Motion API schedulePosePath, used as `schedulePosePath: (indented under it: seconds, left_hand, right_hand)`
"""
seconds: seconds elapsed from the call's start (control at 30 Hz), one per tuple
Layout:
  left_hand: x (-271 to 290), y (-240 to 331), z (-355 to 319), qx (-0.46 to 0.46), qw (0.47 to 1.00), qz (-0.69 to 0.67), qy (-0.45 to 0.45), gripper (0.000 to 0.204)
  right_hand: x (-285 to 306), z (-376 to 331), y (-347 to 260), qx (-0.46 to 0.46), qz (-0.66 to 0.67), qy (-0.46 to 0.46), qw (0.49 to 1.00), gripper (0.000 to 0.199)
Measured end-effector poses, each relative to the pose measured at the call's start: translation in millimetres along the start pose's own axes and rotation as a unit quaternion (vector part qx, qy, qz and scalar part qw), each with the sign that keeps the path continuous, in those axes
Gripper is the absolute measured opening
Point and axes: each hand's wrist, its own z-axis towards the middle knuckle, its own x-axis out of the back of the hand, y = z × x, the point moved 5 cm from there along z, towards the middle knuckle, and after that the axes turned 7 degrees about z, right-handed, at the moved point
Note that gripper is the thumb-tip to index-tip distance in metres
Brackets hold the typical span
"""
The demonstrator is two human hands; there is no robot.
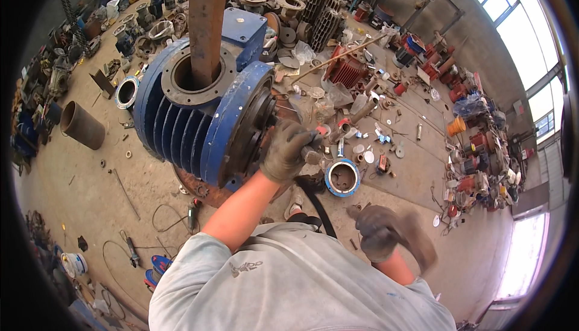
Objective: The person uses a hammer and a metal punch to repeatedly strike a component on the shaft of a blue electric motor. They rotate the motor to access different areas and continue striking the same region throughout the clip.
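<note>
A large blue finned pump housing lies in front of me, with a round flanged opening on top and a dark round end face toward the right. My gloved left hand is closed at that end face around a short metal bar, whose blunt end points to the right. The bar's other end is hidden by the hand and the housing. Lower right, my gloved right hand is closed on a hammer, held apart from the bar. Motion smears the hammer's brown head.
A rusty steel post rises from the top opening. Blue ring flanges and a steel pipe piece lie on the floor. A corded power tool sits at lower left. Piles of machine parts line both sides.
</note>
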Motion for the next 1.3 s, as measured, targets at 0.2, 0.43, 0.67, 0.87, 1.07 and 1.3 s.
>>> schedulePosePath:
  seconds: [0.2, 0.43, 0.67, 0.87, 1.07, 1.3]
  left_hand:
    - [-0.7, 1.4, 3.2, 0.050, 0.998, 0.004, 0.024, 0.040]
    - [-7.8, -2.8, -12.1, 0.034, 0.999, -0.014, 0.027, 0.042]
    - [-20.1, -12.6, -10.4, 0.033, 0.999, 0.018, 0.029, 0.035]
    - [-17.7, -5.0, -12.6, 0.053, 0.997, 0.023, 0.047, 0.032]
    - [-16.5, -3.4, -6.9, 0.070, 0.995, 0.040, 0.064, 0.031]
    - [-25.2, -7.0, -5.0, 0.090, 0.992, 0.047, 0.078, 0.037]
  right_hand:
    - [-23.6, 10.0, 29.1, -0.005, -0.364, -0.081, 0.928, 0.007]
    - [-9.9, 12.0, -13.4, 0.115, -0.022, -0.037, 0.992, 0.007]
    - [-14.9, 13.7, 11.5, -0.135, -0.187, 0.050, 0.972, 0.009]
    - [-14.1, 36.0, -24.8, 0.059, -0.015, 0.011, 0.998, 0.021]
    - [4.1, 15.5, 4.3, -0.128, -0.182, 0.057, 0.973, 0.009]
    - [-16.6, 52.6, -5.4, 0.003, -0.231, -0.059, 0.971, 0.030]
